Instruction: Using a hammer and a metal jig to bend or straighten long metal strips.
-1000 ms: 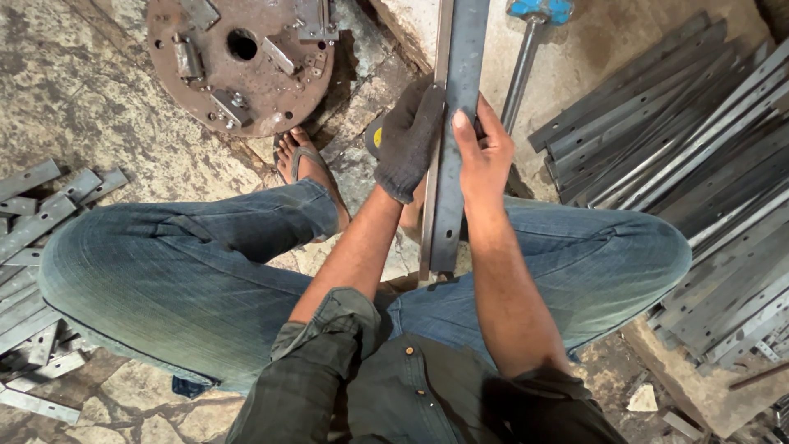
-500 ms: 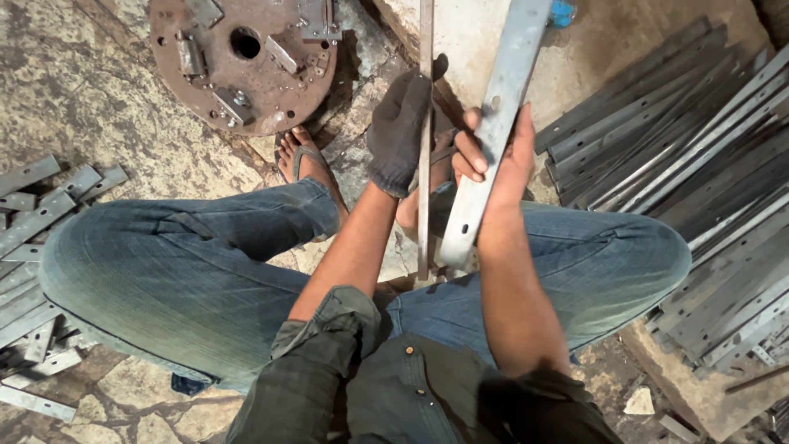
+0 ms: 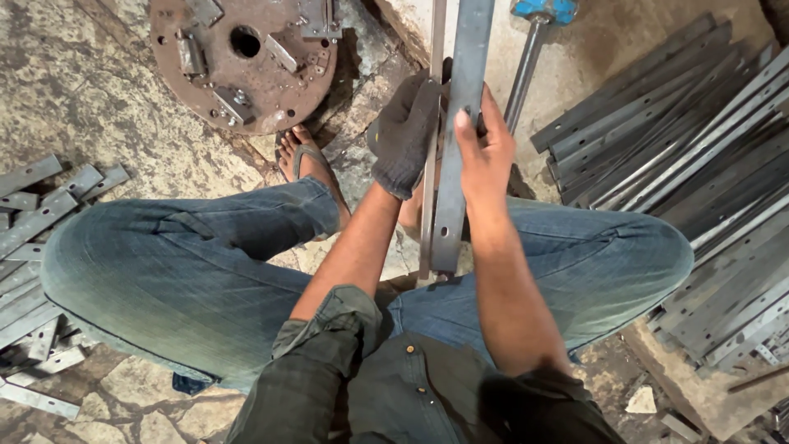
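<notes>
— What do the hands hold?

— The bare right hand (image 3: 485,156) is wrapped around a flat grey metal bar (image 3: 457,140), thumb across its face. The gloved left hand (image 3: 404,136) closes on a thinner strip (image 3: 431,164) just left of that bar, though the fingers are partly hidden.

— And around the bar?

— It stands between the knees. A rusty round plate (image 3: 246,62) lies up-left of it, stacked bars (image 3: 682,156) to its right, and a blue-headed tool (image 3: 534,33) just right of its top.

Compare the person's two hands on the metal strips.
The left hand wears a dark knit glove; the right hand is bare. The left hand grips the thin strip seen edge-on; the right hand wraps around the wider flat strip, thumb across its face. Both hold their strips between the knees, side by side.
</notes>
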